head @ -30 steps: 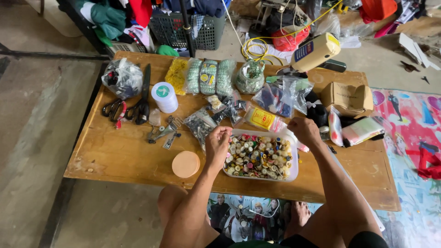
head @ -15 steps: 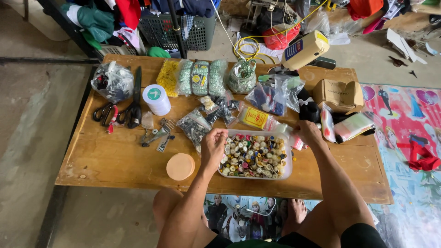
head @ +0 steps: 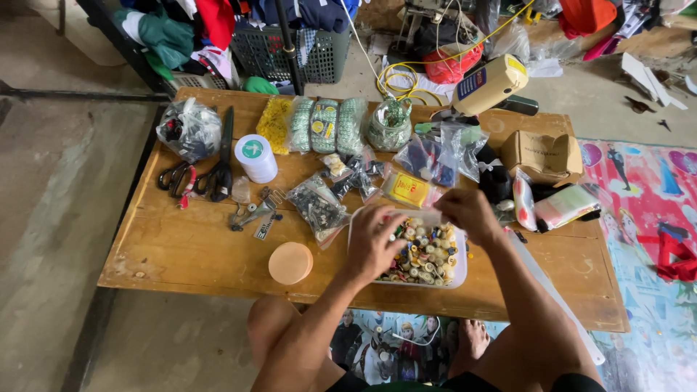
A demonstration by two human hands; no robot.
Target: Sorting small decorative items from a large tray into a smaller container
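Observation:
A clear plastic tray [head: 460,274] full of mixed buttons [head: 427,255] sits at the near edge of the wooden table [head: 181,247]. My left hand [head: 372,245] rests over the tray's left side, its fingers spread down onto the buttons. At the tray's far rim my right hand [head: 468,213] has its fingers closed together; what they pinch is hard to make out. Both forearms reach in from below.
A round tan lid [head: 290,263] lies left of the tray. Farther back are small bags of parts [head: 318,207], black scissors [head: 221,163], a white spool [head: 255,157], green packets [head: 327,123], a cardboard box [head: 541,152] and a cream handheld device [head: 490,83]. A patterned mat [head: 653,218] lies at the right.
Both hands have moved inward over the tray: the left from its left rim onto the buttons, the right from the far right corner toward the middle of the far rim.

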